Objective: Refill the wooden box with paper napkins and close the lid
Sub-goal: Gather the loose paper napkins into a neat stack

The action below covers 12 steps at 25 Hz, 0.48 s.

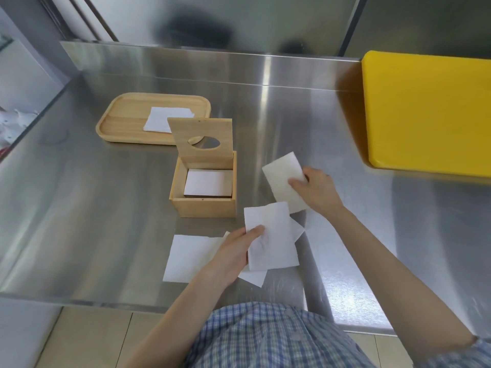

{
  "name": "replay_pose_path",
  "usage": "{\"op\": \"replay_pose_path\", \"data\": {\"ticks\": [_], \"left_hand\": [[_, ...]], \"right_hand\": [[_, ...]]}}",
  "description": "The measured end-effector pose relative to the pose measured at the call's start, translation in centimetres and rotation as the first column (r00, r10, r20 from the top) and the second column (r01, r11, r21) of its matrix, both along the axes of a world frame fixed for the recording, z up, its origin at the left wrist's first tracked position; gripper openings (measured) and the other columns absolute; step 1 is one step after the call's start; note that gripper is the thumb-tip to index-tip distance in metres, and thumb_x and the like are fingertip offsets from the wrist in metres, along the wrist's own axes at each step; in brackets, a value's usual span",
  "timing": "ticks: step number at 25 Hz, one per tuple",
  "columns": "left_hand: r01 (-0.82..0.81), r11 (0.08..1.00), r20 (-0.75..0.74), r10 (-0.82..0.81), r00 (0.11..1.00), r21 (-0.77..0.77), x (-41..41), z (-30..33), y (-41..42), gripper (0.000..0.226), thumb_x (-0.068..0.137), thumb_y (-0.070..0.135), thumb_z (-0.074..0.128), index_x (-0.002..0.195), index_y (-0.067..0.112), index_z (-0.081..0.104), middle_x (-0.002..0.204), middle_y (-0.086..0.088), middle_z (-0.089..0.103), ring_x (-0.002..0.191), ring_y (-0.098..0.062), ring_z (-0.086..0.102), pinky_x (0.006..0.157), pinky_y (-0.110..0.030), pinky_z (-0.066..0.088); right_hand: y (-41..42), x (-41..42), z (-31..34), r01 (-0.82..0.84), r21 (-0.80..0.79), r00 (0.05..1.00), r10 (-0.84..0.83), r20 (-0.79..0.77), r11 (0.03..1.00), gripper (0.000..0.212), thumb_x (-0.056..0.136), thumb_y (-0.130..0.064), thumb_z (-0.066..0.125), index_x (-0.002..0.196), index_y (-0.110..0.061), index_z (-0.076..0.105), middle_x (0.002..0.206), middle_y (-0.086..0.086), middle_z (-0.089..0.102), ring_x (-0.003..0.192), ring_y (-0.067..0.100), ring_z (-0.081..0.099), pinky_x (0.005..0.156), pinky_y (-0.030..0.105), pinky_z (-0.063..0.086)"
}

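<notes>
The wooden box (203, 207) stands mid-table with its lid (202, 128) tilted up; the lid has an oval hole. White napkins (208, 181) lie inside the box. My right hand (316, 188) grips a folded napkin (285, 176) just right of the box. My left hand (233, 251) holds another napkin (271, 235) in front of the box, over a few loose napkins (186, 257) lying on the steel.
A wooden tray (125, 120) with a napkin (167, 119) on it sits behind the box at the left. A yellow board (427, 112) lies at the right. The steel table (79, 208) has a raised back edge; its front edge is near my body.
</notes>
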State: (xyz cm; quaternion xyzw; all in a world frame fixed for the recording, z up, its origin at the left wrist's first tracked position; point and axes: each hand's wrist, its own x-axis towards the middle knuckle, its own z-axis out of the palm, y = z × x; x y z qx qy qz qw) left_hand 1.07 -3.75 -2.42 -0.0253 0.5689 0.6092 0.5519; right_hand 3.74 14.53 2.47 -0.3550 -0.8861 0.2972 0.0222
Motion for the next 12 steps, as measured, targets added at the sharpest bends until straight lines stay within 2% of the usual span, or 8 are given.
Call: {"op": "replay_pose_path", "data": {"ticks": [2, 4, 6, 7, 10, 12], "left_hand": [[-0.003, 1.0, 0.008, 0.003, 1.0, 0.019, -0.1, 0.1, 0.0, 0.013, 0.093, 0.027, 0.051, 0.097, 0.018, 0.059, 0.103, -0.006, 0.063, 0.096, -0.024, 0.061, 0.074, -0.033, 0.051], [-0.011, 0.999, 0.022, 0.01, 1.0, 0.044, -0.2, 0.3, -0.1, 0.015, 0.093, 0.026, 0.051, 0.099, 0.016, 0.061, 0.106, -0.008, 0.064, 0.101, -0.027, 0.061, 0.079, -0.036, 0.052], [-0.03, 0.997, 0.054, 0.026, 0.998, 0.071, -0.3, 0.2, -0.1, 0.017, 0.093, 0.024, 0.051, 0.103, 0.014, 0.062, 0.111, -0.01, 0.065, 0.106, -0.029, 0.061, 0.087, -0.04, 0.051], [-0.04, 0.996, 0.075, 0.034, 0.997, 0.084, -0.4, 0.2, -0.2, 0.02, 0.093, 0.023, 0.051, 0.106, 0.012, 0.062, 0.114, -0.011, 0.065, 0.108, -0.03, 0.06, 0.092, -0.044, 0.049], [-0.052, 0.995, 0.093, 0.043, 0.995, 0.088, -0.4, 0.1, -0.3, 0.031, 0.093, 0.021, 0.053, 0.118, 0.005, 0.058, 0.121, -0.016, 0.064, 0.113, -0.033, 0.06, 0.099, -0.053, 0.045], [-0.075, 0.996, 0.066, 0.071, 0.995, 0.048, -0.3, 0.3, -0.4, 0.025, 0.093, 0.019, 0.052, 0.112, 0.004, 0.06, 0.106, -0.012, 0.068, 0.1, -0.029, 0.064, 0.09, -0.048, 0.052]], "right_hand": [[-0.5, 1.0, 2.1, 0.058, -0.07, 0.99, -0.067, -0.125, 0.996, 0.028, 0.093, -0.024, 0.05, 0.107, -0.001, 0.057, 0.094, 0.006, 0.056, 0.085, 0.021, 0.051, 0.081, 0.037, 0.048], [-1.3, 2.5, 3.7, 0.111, -0.332, 0.947, -0.201, -0.249, 0.937, 0.019, 0.092, -0.025, 0.053, 0.102, -0.01, 0.06, 0.088, -0.005, 0.058, 0.078, 0.012, 0.053, 0.082, 0.033, 0.051], [-2.5, 4.2, 4.3, 0.03, -0.644, 0.912, -0.286, -0.296, 0.764, 0.007, 0.09, -0.022, 0.056, 0.088, -0.02, 0.063, 0.086, -0.01, 0.065, 0.074, 0.007, 0.06, 0.076, 0.026, 0.053], [-3.1, 4.9, 4.0, -0.021, -0.723, 0.92, -0.271, -0.285, 0.69, 0.008, 0.09, -0.02, 0.057, 0.086, -0.022, 0.064, 0.088, -0.009, 0.068, 0.075, 0.006, 0.063, 0.076, 0.025, 0.054], [-4.7, 6.5, 3.0, -0.097, -0.81, 0.935, -0.226, -0.273, 0.578, 0.012, 0.087, -0.018, 0.057, 0.089, -0.023, 0.068, 0.086, -0.01, 0.074, 0.079, 0.008, 0.067, 0.077, 0.025, 0.056], [-4.7, 7.0, 2.9, -0.189, -0.885, 0.889, -0.309, -0.339, 0.426, 0.015, 0.075, -0.024, 0.063, 0.085, -0.021, 0.073, 0.084, -0.009, 0.076, 0.079, 0.009, 0.07, 0.071, 0.022, 0.058]]}}
